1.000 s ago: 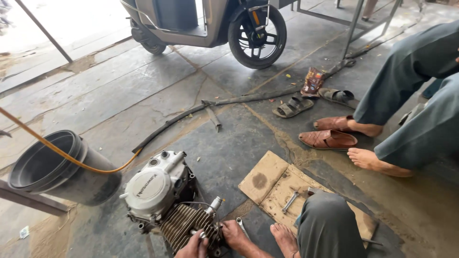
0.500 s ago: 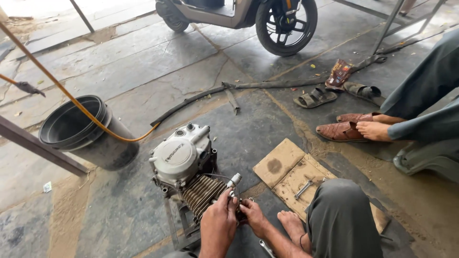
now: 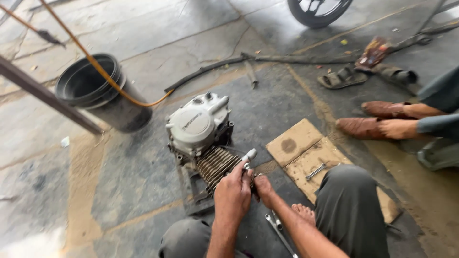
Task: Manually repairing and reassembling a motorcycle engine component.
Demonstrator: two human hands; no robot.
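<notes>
Engine (image 3: 203,138) is now being gripped at its finned cylinder by left hand (image 3: 233,193) and right hand (image 3: 262,188), fingers clenched, closer than before, beside the cardboard (image 3: 306,153).

Engine (image 3: 201,138) on the floor (image 3: 143,191) at centre, bucket (image 3: 95,91) to its left, hose (image 3: 95,67) crossing over the bucket, cardboard (image 3: 306,153) to the engine's right with a wrench (image 3: 315,171) on it, sandals (image 3: 363,76) behind the cardboard, both hands (image 3: 241,191) at the engine's near end.
</notes>
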